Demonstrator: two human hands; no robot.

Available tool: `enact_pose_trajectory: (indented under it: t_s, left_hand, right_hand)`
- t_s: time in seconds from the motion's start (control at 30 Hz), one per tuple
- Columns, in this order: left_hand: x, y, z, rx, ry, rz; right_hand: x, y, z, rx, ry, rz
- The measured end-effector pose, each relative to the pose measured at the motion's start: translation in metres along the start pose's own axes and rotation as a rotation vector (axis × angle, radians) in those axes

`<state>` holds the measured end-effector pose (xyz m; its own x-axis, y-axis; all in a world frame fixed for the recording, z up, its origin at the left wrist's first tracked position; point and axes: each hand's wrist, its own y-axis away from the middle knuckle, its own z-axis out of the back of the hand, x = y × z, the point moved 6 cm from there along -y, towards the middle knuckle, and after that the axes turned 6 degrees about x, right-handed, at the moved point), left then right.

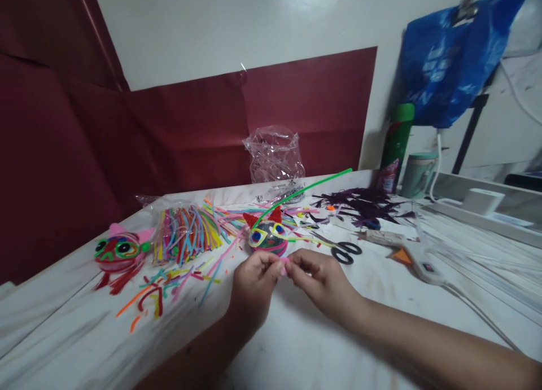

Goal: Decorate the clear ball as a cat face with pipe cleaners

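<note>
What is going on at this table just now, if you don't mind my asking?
A person is pinching a small pink piece with the fingers of both the left hand and the right hand. Just beyond them sits a round red-eared figure; a pink-eared figure stands off to the left. Scissors and a glue gun lie to the right.

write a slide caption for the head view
Left hand and right hand pinch a small pink piece near a red-eared craft face, scissors and a glue gun.
</note>
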<state>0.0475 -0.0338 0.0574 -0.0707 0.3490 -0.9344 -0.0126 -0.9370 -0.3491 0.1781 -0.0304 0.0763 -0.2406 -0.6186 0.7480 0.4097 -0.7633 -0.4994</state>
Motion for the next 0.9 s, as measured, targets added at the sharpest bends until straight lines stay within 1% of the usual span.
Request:
enact_pose_trajectory:
  t_s: [0.07, 0.1, 0.13, 0.2, 0.27, 0.33, 0.43, 0.5, 0.57, 0.67, 0.73, 0.8, 0.9]
  left_hand:
    - [0.006, -0.005, 0.0, 0.037, 0.143, 0.036]
    - [0.007, -0.008, 0.003, 0.033, 0.186, 0.03]
    - [0.008, -0.011, 0.007, 0.012, 0.206, 0.016]
    - [0.005, -0.015, 0.018, -0.071, 0.178, -0.019]
    - [-0.002, -0.016, 0.03, -0.161, 0.06, -0.05]
    - [-0.014, -0.014, 0.035, -0.194, -0.11, -0.112]
    - [-0.033, -0.008, 0.027, -0.13, -0.339, -0.284]
    - [-0.036, -0.004, 0.019, -0.08, -0.406, -0.358]
    - [-0.031, -0.004, 0.019, -0.089, -0.395, -0.33]
    - [-0.015, -0.009, 0.032, -0.172, -0.26, -0.19]
    - [-0.008, -0.013, 0.04, -0.195, -0.175, -0.119]
    - [-0.007, -0.016, 0.042, -0.194, -0.141, -0.081]
    - [-0.011, -0.016, 0.036, -0.163, -0.11, -0.059]
  right_hand:
    - [-0.006, -0.003, 0.001, 0.002, -0.084, -0.061]
    - [-0.01, -0.004, 0.001, -0.006, -0.12, -0.094]
    - [-0.014, -0.005, 0.002, -0.015, -0.151, -0.127]
    - [-0.021, -0.007, 0.001, -0.023, -0.207, -0.184]
    - [-0.025, -0.008, 0.0, -0.02, -0.249, -0.219]
    - [-0.025, -0.008, 0.0, -0.017, -0.272, -0.231]
    - [-0.024, -0.007, -0.001, -0.01, -0.28, -0.223]
    - [-0.023, -0.007, -0.001, -0.002, -0.265, -0.219]
    - [-0.023, -0.006, -0.001, 0.001, -0.25, -0.217]
    - [-0.023, -0.006, -0.002, 0.008, -0.25, -0.218]
    - [-0.023, -0.007, -0.002, 0.007, -0.254, -0.217]
    - [-0.023, -0.008, -0.001, 0.0, -0.255, -0.218]
    - [-0.023, -0.008, 0.0, -0.007, -0.234, -0.224]
